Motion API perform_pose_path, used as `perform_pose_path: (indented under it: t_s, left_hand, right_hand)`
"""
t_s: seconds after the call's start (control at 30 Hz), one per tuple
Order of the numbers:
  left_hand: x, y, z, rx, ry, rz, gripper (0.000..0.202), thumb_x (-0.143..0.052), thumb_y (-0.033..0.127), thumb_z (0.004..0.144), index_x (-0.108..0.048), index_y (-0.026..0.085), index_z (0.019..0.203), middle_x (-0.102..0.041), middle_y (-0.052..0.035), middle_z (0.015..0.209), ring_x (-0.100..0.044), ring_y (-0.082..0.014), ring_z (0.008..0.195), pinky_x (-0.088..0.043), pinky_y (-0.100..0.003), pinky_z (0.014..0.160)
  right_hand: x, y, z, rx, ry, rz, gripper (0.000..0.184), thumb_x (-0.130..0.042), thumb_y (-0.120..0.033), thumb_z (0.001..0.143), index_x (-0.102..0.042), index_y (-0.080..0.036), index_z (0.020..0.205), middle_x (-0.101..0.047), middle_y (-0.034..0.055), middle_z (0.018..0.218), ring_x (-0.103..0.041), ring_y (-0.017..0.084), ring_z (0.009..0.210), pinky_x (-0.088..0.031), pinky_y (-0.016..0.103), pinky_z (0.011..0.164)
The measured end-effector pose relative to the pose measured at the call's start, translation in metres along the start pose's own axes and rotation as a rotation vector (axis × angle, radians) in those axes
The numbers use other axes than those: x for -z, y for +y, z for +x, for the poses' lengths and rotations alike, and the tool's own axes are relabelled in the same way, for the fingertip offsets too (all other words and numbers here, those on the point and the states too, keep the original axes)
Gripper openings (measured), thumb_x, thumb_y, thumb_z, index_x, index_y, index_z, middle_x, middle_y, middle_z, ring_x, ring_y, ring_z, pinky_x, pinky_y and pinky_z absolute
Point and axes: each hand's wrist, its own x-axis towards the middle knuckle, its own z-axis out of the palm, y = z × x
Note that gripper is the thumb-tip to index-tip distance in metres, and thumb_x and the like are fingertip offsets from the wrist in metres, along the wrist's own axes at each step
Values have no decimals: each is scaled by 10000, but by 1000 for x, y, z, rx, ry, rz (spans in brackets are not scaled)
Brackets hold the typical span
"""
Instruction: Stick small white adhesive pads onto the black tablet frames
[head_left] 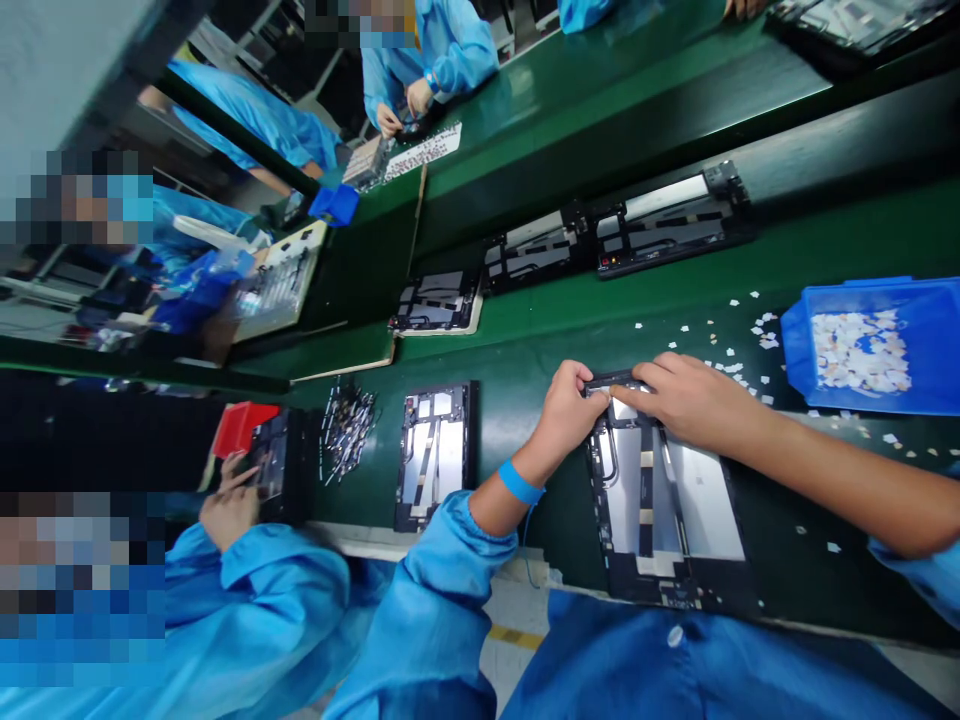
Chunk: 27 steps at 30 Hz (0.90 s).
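An opened tablet [701, 500] lies in front of me on the green bench, its silver battery panels and black flex cables exposed. At its top left corner, my left hand [562, 410] is closed on the edge, thumb on the inner face. My right hand [686, 400] grips the top edge from the other side, its index finger stretched over the same corner. The two fingertips nearly meet there. Any small part under them is hidden.
White scraps [765, 330] are scattered near a blue bin [937, 345] holding more. Another opened tablet [433, 450] and a pile of thin strips [349, 430] lie leftward. Several opened devices [667, 225] line the back. A co-worker's hand [232, 505] works at far left.
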Motion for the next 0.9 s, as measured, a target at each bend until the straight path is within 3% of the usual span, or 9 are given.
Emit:
perform_pose_path:
  t_s: [0.3,0.4,0.53,0.67,0.73,0.8,0.83,0.9]
  left_hand:
    - [6,3,16,38,-147,-141,169,-645,144,854,-495,217,832,-458,54,728,-443,-114,655,-338,-267,606]
    - [9,4,15,26,-185,-80,179,-665,124,818,-521,213,877,-467,51,761,-458,-120,683,-352,-264,617]
    - [10,6,12,-78,-123,120,273,-723,118,749,-566,211,952,-520,26,870,-507,-153,811,-402,-273,704]
    - [13,8,1,-155,-59,209,282,-726,143,785,-585,215,1018,-579,-13,973,-559,-200,971,-467,-321,860]
    - [19,3,-18,-172,24,206,327,-723,195,830,-598,209,1132,-592,-51,1088,-568,-220,1059,-476,-360,949]
    - [26,-7,-47,-130,69,163,424,-679,267,896,-570,194,1299,-573,-85,1169,-577,-226,1069,-489,-386,976]
    - [28,-13,-64,-98,50,140,477,-641,298,929,-539,184,1380,-563,-96,1182,-584,-224,1046,-500,-396,976]
    - [26,-26,-97,-72,-59,112,555,-584,339,969,-480,190,1494,-562,-104,1195,-594,-231,1038,-510,-420,998]
  right_hand:
    - [-1,1,-1,8,8,18,525,-550,-56,927,-649,-235,1410,-643,110,1013,-454,238,880,-275,349,717]
    - [0,0,-3,6,3,13,488,-547,-71,941,-660,-223,1391,-641,117,1016,-456,246,885,-269,354,714]
    - [-4,0,0,-9,3,21,437,-561,-96,951,-682,-225,1351,-644,114,1016,-467,236,888,-279,346,731]
    - [-5,3,-1,-12,54,57,402,-508,-109,988,-684,-218,1332,-674,108,1047,-511,233,908,-348,345,780]
    - [1,1,-15,-103,149,110,384,-463,-133,1013,-680,-183,1326,-696,125,1122,-560,241,964,-407,360,839]
    - [8,-9,-41,-325,249,188,389,-434,-189,1037,-669,-169,1346,-708,136,1160,-613,253,1017,-462,382,883]
    - [12,-17,-57,-460,268,229,390,-432,-236,1046,-671,-173,1348,-715,138,1149,-636,262,1020,-488,395,882]
    - [18,-39,-87,-665,181,317,398,-452,-363,1049,-704,-179,1297,-728,139,1086,-675,283,963,-527,418,831]
